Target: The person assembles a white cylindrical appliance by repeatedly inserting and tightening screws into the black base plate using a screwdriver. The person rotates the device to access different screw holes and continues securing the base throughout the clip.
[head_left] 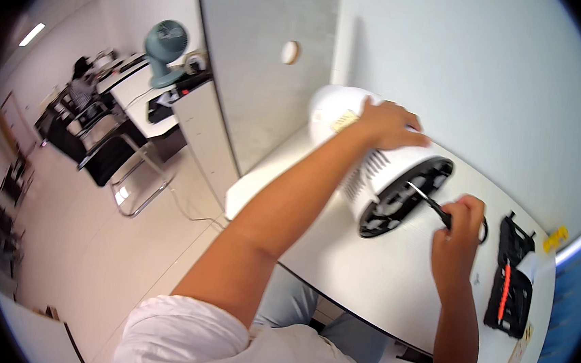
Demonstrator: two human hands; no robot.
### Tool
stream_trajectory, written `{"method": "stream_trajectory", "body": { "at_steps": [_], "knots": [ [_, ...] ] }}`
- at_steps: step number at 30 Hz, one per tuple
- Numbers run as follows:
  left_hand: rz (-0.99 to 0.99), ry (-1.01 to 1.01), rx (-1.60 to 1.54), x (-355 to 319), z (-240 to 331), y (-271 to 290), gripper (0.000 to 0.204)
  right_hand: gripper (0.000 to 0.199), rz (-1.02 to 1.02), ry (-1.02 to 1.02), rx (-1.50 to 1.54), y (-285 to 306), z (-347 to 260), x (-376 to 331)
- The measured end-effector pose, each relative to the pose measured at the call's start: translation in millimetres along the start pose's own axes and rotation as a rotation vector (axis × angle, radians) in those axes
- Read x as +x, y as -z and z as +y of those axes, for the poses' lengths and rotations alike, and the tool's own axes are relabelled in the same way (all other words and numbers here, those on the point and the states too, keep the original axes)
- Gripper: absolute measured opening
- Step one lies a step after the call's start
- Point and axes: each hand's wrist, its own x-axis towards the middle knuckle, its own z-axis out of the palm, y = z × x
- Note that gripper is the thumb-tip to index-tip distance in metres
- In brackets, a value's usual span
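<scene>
A white, rounded appliance [395,164] with slotted vents lies tilted on its side on the white table [338,267]. Its black underside [404,207], with openings in it, faces toward my right side. My left hand [394,127] is laid over the top of the housing and grips it, the fingers partly out of sight behind it. In my right hand [461,229] is a pair of scissors [432,204], the fingers wrapped round the black handles. The blades' tip points at the black underside; whether it touches cannot be told. The appliance's exact kind is unclear.
An open black tool case [513,294] with a red-orange tool [504,290] lies at the table's right. Beyond it is a yellow object [556,238]. A grey panel [265,63] stands behind, left. A teal fan [166,49] and black chairs [111,157] are farther left.
</scene>
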Motion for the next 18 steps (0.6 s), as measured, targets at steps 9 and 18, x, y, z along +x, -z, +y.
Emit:
{"method": "stream_trajectory", "body": {
  "at_steps": [9,18],
  "knots": [
    [-0.003,0.009,-0.074,-6,1,4,0.057,0.032,0.101,-0.023,-0.182,-8,7,-18],
    [0.003,0.019,-0.118,-10,-3,5,0.057,0.028,0.111,0.187,-0.086,-12,52,-24]
  ]
}}
